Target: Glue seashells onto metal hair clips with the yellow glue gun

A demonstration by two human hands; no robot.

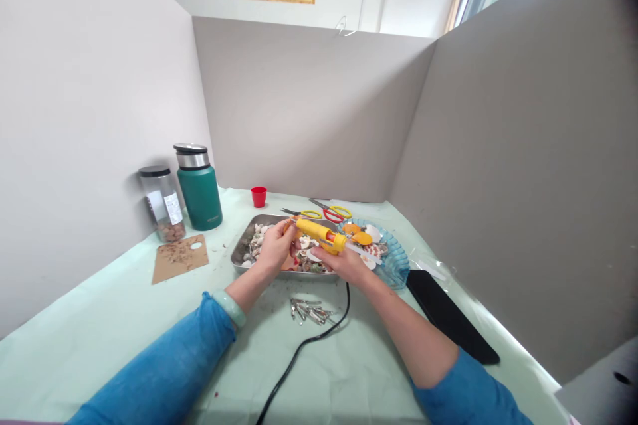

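Observation:
My right hand [343, 261] grips a yellow hot glue gun [315, 231] whose nozzle points left. A clear glue stick [363, 253] sticks out of its back end, and a black cord [304, 343] runs from below it toward me. Close to the nozzle, my left hand [277, 246] is closed with its fingers pinched; what they hold is small and mostly hidden. Both hands are over a metal tray [241, 254] of small shells. Right of it, larger orange, white and patterned shells lie in a blue scalloped dish [397, 259].
Several metal clips [310, 311] lie in front of the tray. Scissors [339, 214], snips [310, 214] and a red cup [258, 196] stand behind. A green bottle [199, 196], a jar [163, 206] and stained cardboard [179, 257] are left; a black flat object [448, 315] lies right.

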